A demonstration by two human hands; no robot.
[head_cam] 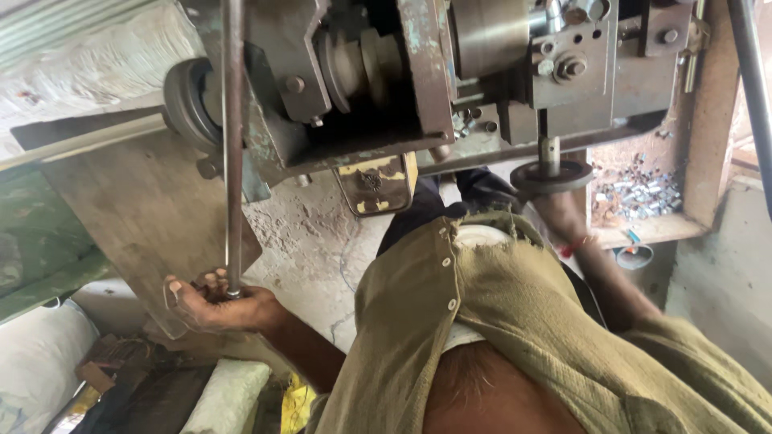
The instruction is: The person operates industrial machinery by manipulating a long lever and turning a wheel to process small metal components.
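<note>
My right hand (559, 213) is mostly hidden behind the black wheel (552, 176); can't tell its finger state. Left hand (211, 301) has fingers wrapped round the lower end of a long metal rod (233, 145), axis vertical, top cut off at frame edge. Machine (418, 72) w/ worn paint far; concrete floor (322, 241) below; tray of small metal parts (639, 193) at right.
</note>
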